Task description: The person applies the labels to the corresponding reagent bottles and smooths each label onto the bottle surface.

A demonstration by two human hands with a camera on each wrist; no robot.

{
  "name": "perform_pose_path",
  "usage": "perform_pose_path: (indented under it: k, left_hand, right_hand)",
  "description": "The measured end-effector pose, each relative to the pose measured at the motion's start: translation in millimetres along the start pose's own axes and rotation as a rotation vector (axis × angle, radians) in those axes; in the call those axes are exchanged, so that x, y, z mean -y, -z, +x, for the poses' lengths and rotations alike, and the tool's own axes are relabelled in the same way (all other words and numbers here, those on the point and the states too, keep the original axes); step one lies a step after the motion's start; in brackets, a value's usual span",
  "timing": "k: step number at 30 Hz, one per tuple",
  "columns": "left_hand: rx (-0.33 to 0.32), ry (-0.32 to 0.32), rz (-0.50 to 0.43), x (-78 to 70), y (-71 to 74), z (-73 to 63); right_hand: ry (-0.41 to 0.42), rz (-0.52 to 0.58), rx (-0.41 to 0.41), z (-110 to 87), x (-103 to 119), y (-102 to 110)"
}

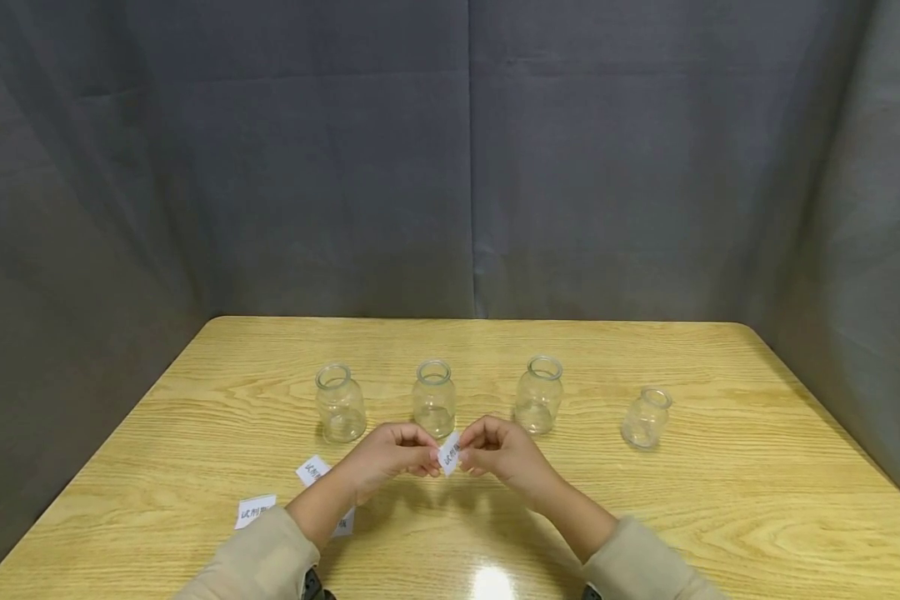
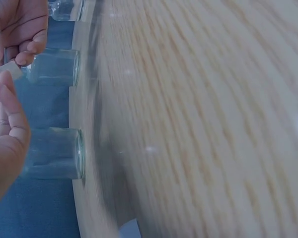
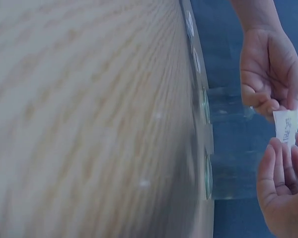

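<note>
A small white paper label [image 1: 450, 453] with printed dark characters is stretched between both hands above the table. My left hand [image 1: 392, 454] pinches its left edge between thumb and fingers. The right hand [image 1: 512, 457] pinches the opposite edge in the same way. In the right wrist view the label [image 3: 286, 126] shows its print between the two sets of fingertips. Just behind the hands stands a clear glass jar [image 1: 434, 400], open at the top. Another glass jar [image 1: 341, 406] is to the left of it, and a third jar [image 1: 538, 397] to the right.
A smaller-looking glass jar [image 1: 647, 419] stands farther right. More white labels lie at front left: one label [image 1: 255, 510] near the left sleeve, another label [image 1: 313, 470] behind the forearm, and a label [image 1: 344, 524] partly hidden beneath it. Grey curtains [image 1: 345, 167] surround the wooden table [image 1: 757, 500].
</note>
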State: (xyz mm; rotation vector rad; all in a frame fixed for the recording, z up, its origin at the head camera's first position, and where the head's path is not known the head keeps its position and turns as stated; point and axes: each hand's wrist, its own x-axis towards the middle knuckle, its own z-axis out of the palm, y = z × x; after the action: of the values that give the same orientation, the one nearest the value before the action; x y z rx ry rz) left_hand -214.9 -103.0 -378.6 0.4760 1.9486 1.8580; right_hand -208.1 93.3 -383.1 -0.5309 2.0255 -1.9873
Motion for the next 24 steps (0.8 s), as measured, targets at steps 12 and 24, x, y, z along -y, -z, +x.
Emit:
perform_pose_path:
  k: [12,24]
  left_hand:
    - [0.011,0.007,0.004,0.0,-3.1,0.7]
    - [0.023,0.004,0.005,0.9,-6.1,2.2]
  right_hand:
    - [0.021,-0.054,0.048,-3.0,1.6,-7.1]
    - [-0.021,-0.088,0.022,-3.9,1.7,-10.0]
